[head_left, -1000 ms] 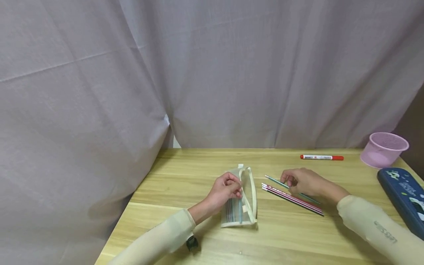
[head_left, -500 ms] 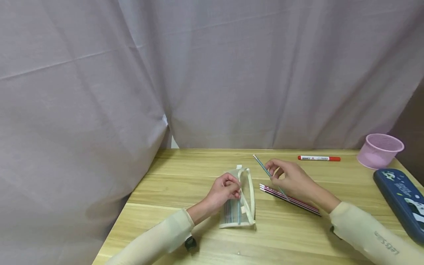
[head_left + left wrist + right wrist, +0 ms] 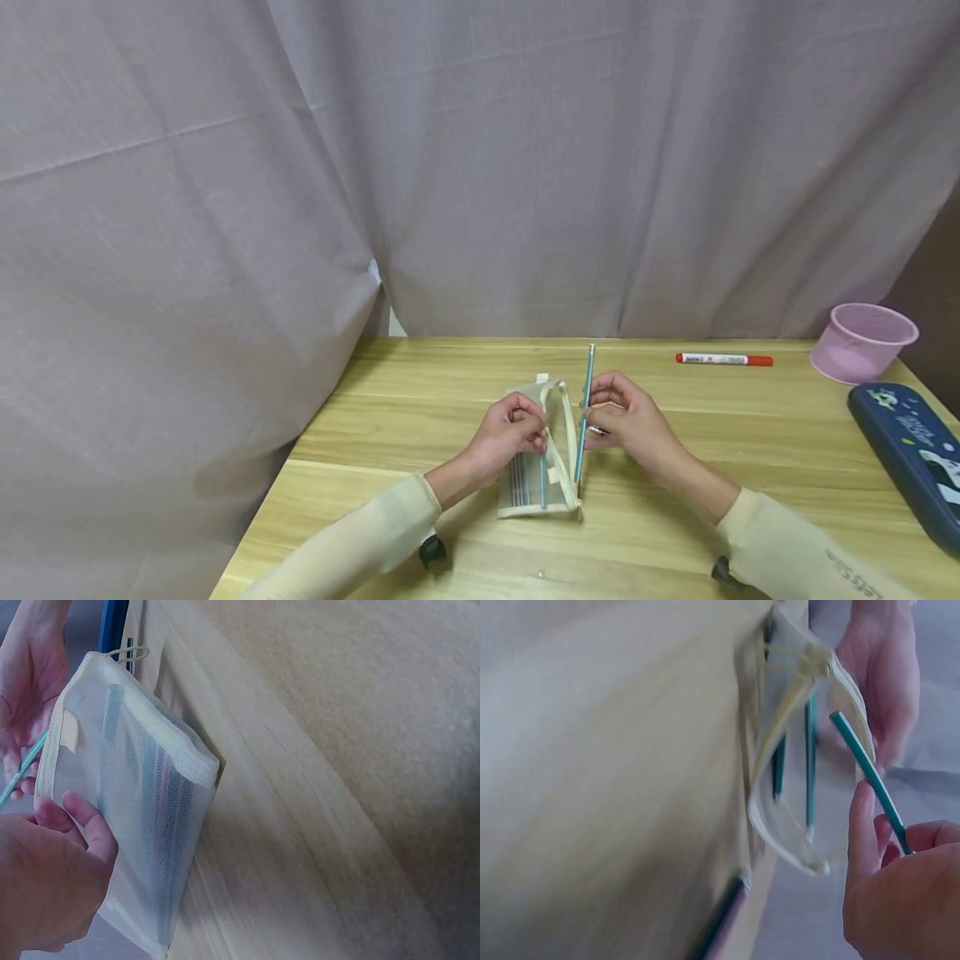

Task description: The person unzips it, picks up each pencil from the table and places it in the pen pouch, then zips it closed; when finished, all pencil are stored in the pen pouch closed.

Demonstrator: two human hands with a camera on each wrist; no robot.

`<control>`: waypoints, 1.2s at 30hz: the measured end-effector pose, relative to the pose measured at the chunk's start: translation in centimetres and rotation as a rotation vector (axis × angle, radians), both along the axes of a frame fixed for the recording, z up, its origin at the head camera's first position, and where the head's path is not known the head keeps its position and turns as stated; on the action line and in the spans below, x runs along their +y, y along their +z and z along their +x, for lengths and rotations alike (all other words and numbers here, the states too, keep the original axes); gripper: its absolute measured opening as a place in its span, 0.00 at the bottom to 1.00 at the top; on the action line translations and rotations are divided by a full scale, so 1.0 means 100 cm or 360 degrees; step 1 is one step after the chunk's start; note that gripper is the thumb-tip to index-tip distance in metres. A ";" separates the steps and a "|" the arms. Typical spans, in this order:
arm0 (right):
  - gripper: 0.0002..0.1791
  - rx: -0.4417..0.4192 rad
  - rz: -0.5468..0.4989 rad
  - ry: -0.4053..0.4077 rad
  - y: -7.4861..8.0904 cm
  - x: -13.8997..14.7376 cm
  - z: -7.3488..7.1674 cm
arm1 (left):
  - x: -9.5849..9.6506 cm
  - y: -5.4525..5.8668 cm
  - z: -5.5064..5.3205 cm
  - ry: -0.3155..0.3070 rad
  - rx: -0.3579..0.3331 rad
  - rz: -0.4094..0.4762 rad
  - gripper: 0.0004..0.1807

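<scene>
A pale see-through mesh pencil pouch (image 3: pixel 527 483) stands with its zipped mouth gaping toward the right. My left hand (image 3: pixel 498 437) pinches the near edge of that mouth between thumb and fingers. Several pencils show through the mesh, and two teal pencils (image 3: pixel 811 761) are plain inside the opening in the right wrist view. A teal pencil (image 3: pixel 588 379) is held by my right hand (image 3: pixel 633 425), almost upright just right of the pouch mouth. Its lower end is near the zipper. Dark striped pencils (image 3: pixel 724 915) lie on the table, mostly hidden under the right hand in the head view.
Toward the back lies a red-capped marker (image 3: pixel 723 360). A pink mesh cup (image 3: pixel 858 346) stands at the back right, with a dark blue pencil case (image 3: pixel 900 450) in front of it. Grey curtain (image 3: pixel 487 208) hangs behind the wooden table (image 3: pixel 420 392).
My right hand has picked the teal pencil up from the table, carried it left and turned it nearly upright beside the pouch. The left hand has kept its hold on the pouch.
</scene>
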State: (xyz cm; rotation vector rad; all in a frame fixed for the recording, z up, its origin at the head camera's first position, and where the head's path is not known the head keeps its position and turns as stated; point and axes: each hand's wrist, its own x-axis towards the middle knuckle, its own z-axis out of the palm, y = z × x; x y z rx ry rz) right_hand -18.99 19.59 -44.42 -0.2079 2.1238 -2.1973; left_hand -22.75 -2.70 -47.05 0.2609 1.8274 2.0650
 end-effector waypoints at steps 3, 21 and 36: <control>0.16 -0.0105 -0.0037 0.0011 -0.006 -0.007 0.003 | 0.000 0.000 0.000 -0.0002 0.0008 -0.0008 0.06; 0.22 -0.0373 0.0021 0.0057 -0.024 -0.035 0.001 | 0.003 0.001 0.000 0.0017 0.0046 -0.0007 0.04; 0.20 -0.0373 0.0132 0.0003 -0.026 -0.043 -0.002 | 0.006 -0.001 0.000 0.0071 0.0051 -0.0006 0.05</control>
